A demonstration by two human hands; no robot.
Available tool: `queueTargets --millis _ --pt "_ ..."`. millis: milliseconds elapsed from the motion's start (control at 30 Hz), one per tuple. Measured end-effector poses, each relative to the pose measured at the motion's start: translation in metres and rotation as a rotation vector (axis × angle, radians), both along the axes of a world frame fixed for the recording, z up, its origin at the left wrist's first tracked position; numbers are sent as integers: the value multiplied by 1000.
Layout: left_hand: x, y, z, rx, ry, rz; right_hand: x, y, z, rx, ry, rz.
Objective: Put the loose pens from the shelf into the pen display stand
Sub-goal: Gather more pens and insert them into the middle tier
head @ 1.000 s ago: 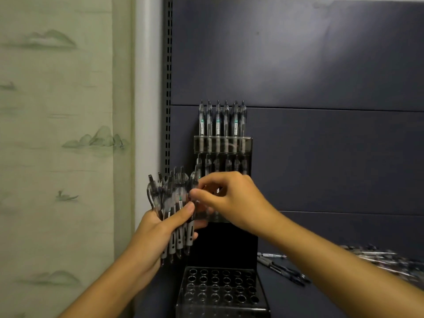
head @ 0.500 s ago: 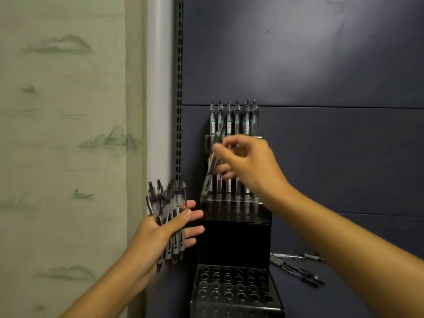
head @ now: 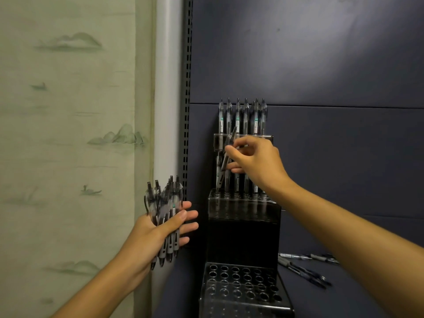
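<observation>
A black tiered pen display stand (head: 243, 235) sits against the dark shelf back. Its top tier holds a row of several upright clear pens (head: 238, 118); the lowest tier (head: 243, 288) shows empty holes. My right hand (head: 254, 161) pinches a single pen (head: 226, 161), tilted, with its tip down at the leftmost holes of the middle tier. My left hand (head: 160, 232) grips a bundle of several clear pens (head: 164, 212) upright, left of the stand.
Loose pens (head: 305, 267) lie on the dark shelf right of the stand. A slotted metal upright (head: 187, 88) and a white post border the shelf on the left, with pale green patterned wallpaper (head: 68, 134) beyond.
My right hand took one pen from the bundle and carried it up and right to the stand, then lowered it toward the middle tier. The left hand kept its bundle.
</observation>
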State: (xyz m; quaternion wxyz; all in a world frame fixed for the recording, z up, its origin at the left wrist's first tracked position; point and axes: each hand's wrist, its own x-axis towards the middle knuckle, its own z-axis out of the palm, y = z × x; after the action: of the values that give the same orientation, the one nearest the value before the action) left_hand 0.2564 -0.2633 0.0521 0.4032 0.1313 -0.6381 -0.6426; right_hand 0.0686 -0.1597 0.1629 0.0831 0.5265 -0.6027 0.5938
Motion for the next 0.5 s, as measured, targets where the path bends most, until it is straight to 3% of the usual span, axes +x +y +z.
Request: queueTargets --millis 367,500 --pt "-5 4 1 -9 14 -30 -2 -15 -14 192 67 -43" --pt "-6 5 -1 -12 1 -67 -3 -18 -24 252 215 -136"
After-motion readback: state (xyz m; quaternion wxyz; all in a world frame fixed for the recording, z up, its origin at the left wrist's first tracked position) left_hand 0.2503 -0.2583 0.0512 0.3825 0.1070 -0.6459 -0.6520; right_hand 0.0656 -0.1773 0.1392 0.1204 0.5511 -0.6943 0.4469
